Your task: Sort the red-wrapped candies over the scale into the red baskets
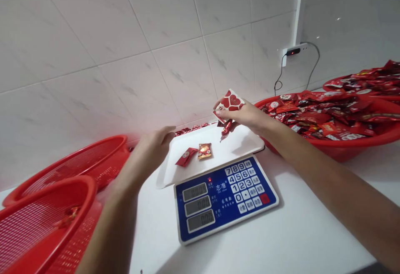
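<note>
White marbled tiles [175, 57] back a white table [151, 236], where a person's right hand [245, 112], right of center frame, clasps a heart-patterned packet [233, 100] above a scale [218, 217] bearing two wrapped candies [204, 151]. Beside the scale's pan [234, 145] is the blurred left hand [153, 149], its grip impossible to tell. Red baskets [90, 186] fill lower left and right, with a wall socket [302, 48] upper right.

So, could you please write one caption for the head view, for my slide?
Right hand holding a heart-patterned packet above a white scale tray where two small packets lie.
</note>
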Demonstrator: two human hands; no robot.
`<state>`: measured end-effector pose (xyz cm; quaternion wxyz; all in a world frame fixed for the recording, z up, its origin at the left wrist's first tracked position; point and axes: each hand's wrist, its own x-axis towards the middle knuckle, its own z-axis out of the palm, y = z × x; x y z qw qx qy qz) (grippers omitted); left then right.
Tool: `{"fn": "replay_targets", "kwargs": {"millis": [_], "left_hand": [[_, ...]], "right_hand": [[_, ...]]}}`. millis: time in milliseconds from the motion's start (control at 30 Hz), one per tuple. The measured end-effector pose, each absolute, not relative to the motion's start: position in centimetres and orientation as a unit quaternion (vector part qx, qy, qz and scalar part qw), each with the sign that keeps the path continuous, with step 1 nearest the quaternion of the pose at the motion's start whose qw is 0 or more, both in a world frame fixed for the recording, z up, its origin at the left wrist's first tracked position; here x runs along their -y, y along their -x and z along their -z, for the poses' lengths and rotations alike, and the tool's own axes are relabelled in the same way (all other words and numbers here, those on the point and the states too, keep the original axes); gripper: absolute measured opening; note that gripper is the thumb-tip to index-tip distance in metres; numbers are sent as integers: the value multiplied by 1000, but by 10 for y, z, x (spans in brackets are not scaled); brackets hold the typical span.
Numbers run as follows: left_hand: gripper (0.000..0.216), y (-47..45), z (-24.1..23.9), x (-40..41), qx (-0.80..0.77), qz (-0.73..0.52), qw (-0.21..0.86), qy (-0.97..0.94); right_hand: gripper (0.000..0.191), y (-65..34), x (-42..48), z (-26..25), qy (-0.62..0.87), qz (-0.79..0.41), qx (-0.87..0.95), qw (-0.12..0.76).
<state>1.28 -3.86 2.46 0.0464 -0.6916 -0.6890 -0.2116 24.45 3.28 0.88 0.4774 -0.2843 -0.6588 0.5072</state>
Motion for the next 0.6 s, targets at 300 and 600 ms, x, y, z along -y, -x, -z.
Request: {"fn": "replay_targets", "kwargs": {"millis": [300, 600], "left_hand": [[32, -60, -27, 67, 515, 393, -124, 752], [17, -68, -23, 65, 558, 377, -34, 739]], "right_hand": [[4, -222, -15, -10, 169, -663, 513, 518], [6, -228, -21, -11, 204, -653, 530, 502]]}}
